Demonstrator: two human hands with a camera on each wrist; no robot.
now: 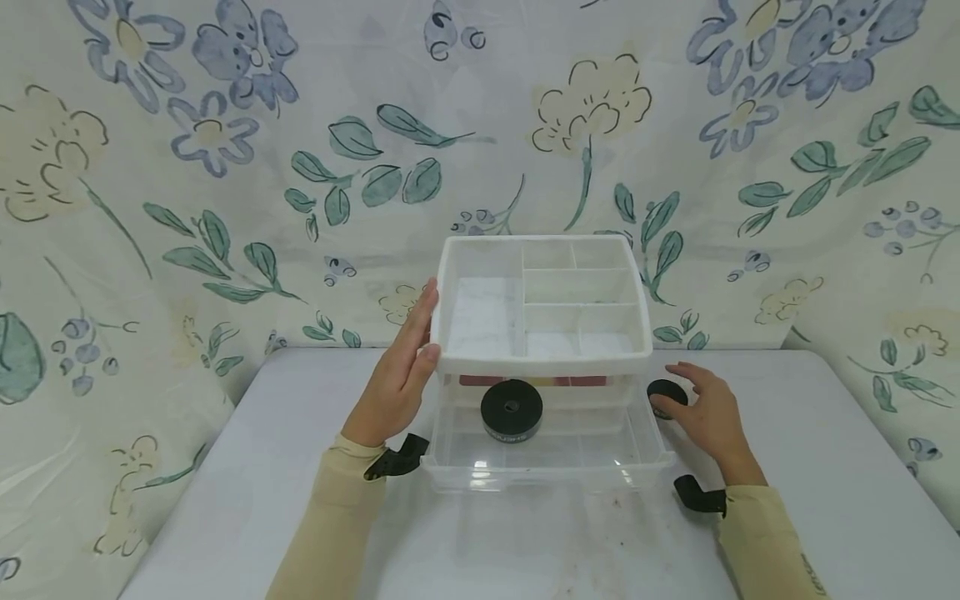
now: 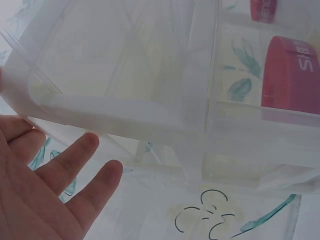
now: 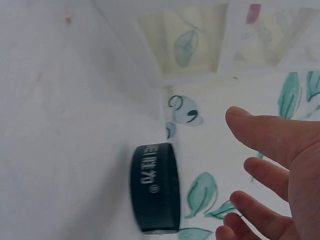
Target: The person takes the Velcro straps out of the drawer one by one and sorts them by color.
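A white plastic storage box has a compartmented top tray (image 1: 540, 364) and a clear drawer (image 1: 555, 477) pulled out below it. My left hand (image 1: 393, 379) rests along the tray's left side with its fingers straight. Inside the drawer lies a black roll (image 1: 498, 417) with white lettering on its side. A second black roll (image 1: 666, 387) sits on the table, right of the drawer. Beside it is my right hand (image 1: 712, 417), thumb and fingers spread; the right wrist view shows a gap between them and this black roll (image 3: 155, 190).
Through the clear plastic, a red roll (image 2: 290, 75) with white letters shows inside the box. The white table (image 1: 810, 433) extends to both sides. Behind it hangs a flower-patterned sheet (image 1: 480, 83).
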